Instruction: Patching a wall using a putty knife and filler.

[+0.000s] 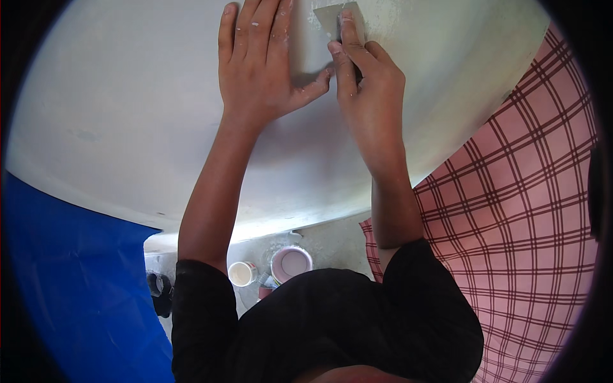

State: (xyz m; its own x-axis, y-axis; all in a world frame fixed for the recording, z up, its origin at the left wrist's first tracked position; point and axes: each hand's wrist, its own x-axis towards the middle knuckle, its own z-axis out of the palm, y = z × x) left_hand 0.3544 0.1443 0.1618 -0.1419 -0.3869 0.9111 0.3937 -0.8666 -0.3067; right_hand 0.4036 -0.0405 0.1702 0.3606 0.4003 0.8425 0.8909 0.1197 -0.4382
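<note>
While right grip (375,86) pinches scraper (329,16), left grip (257,80) lies spread | blue sheet (76,274), checked cloth (511,217) flanking | tub (276,263) below

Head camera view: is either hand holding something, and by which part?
The right hand grips a flat scraper close to its blade, one finger lying on it; the rest is hidden. The left hand holds nothing visible.

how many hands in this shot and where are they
2. The left hand is spread over the pale surface at the top; the right hand, just right of it, grips a flat scraper. No other hands show.
</note>
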